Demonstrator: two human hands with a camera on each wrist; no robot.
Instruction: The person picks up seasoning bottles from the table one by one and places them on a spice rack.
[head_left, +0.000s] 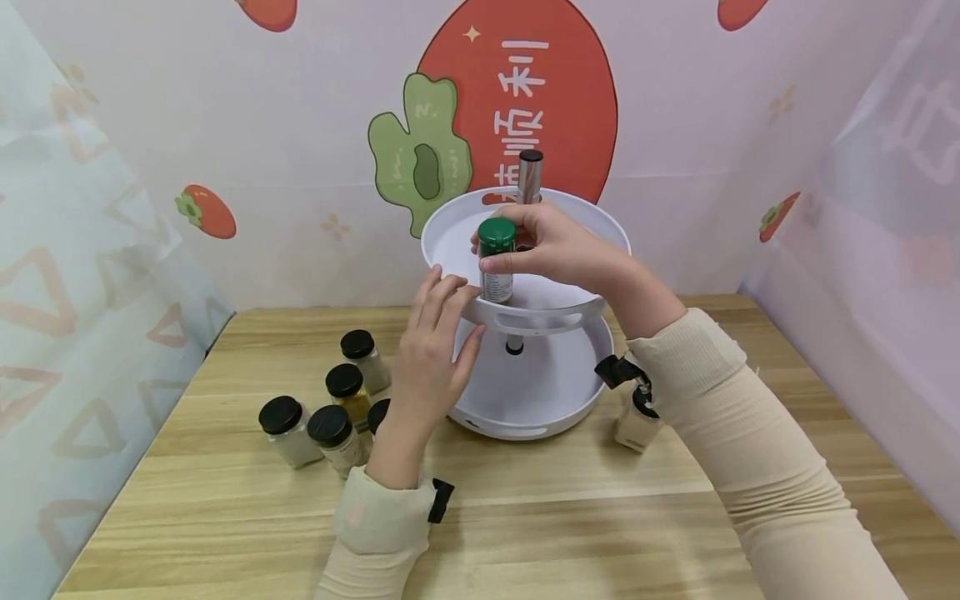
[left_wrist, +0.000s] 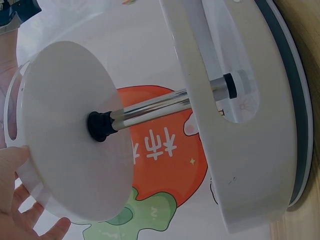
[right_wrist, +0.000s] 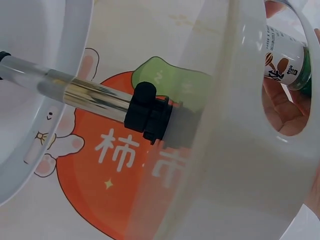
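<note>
A two-tier white round stand has an upper tray [head_left: 450, 237] and a lower tray [head_left: 540, 383] on a metal post [head_left: 529, 179]. My right hand [head_left: 562, 242] grips a spice bottle [head_left: 497, 286] with a green cap, upright within the upper tray near its front rim. Through the tray's handle slot, the right wrist view shows the bottle's printed label [right_wrist: 284, 55]. Whether its base touches the tray is hidden. My left hand [head_left: 429, 362] touches the upper tray's front-left rim, fingers extended and thumb lower; the left wrist view shows these fingers [left_wrist: 30, 215] beside the tray's underside [left_wrist: 70, 170].
Several black-capped spice jars [head_left: 345, 396] stand on the wooden table [head_left: 225, 500] to the left, one partly behind my left forearm. Another black-capped jar [head_left: 637, 427] is at right, partly covered by my right sleeve [head_left: 705, 358]. A printed cloth [head_left: 315, 125] hangs behind.
</note>
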